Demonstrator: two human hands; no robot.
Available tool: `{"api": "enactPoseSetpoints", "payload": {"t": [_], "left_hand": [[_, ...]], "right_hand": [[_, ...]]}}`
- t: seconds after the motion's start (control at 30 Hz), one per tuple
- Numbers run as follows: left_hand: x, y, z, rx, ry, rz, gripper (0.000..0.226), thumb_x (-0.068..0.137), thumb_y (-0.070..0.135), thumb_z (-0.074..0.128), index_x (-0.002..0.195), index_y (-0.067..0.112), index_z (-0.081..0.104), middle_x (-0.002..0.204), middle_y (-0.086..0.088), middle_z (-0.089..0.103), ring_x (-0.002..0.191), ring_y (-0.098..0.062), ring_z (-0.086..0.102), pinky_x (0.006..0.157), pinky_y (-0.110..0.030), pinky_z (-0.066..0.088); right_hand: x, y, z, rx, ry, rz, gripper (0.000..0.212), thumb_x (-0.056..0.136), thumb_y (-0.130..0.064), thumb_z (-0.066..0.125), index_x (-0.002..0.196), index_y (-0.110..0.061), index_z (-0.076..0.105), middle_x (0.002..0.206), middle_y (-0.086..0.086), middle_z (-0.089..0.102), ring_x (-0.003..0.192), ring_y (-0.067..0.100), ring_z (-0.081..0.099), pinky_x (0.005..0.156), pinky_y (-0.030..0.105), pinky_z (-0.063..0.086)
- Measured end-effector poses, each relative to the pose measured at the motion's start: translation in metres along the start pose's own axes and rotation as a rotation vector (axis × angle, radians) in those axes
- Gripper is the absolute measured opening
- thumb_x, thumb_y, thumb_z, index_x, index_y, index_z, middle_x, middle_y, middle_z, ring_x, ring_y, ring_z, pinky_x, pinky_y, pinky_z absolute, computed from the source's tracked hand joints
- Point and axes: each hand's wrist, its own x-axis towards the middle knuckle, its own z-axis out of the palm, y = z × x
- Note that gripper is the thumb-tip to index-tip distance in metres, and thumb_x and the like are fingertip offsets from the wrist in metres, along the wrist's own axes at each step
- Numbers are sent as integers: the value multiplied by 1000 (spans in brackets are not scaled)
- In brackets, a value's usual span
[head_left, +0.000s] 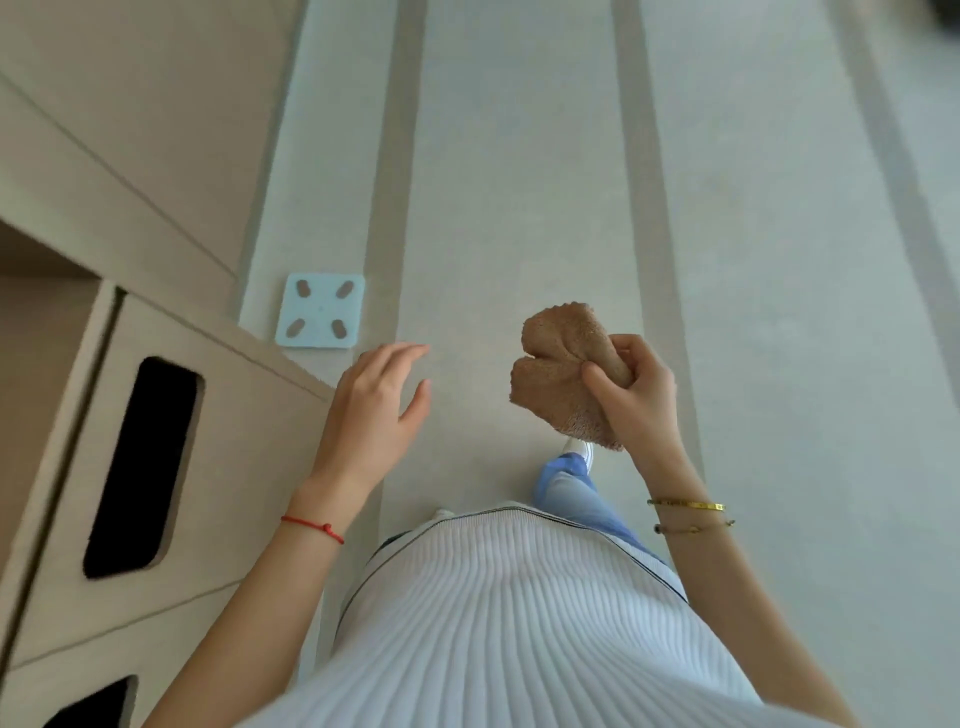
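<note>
Right of the frame's centre, the right hand is gripping a bunched brown cloth in curled fingers, while the left hand is hanging open, fingers relaxed, holding nothing, below the pale blue scale.

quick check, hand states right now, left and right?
Left hand: open, fingers relaxed, holding nothing.
Right hand: closed, gripping a bunched brown cloth.

No readable text, label or number shows anywhere.
</note>
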Motion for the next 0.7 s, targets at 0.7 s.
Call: {"api": "enactPoseSetpoints", "payload": {"t": [0.7], "left_hand": [[279,259,169,-63,-211,344,33,94,13,61,128,9,62,123,-6,65,117,-26,58,100,-42,46]], "right_hand": [[205,71,-271,130,444,158,22,82,-6,65,94,-24,62,87,-12,66,77,0,60,69,15,47]]}}
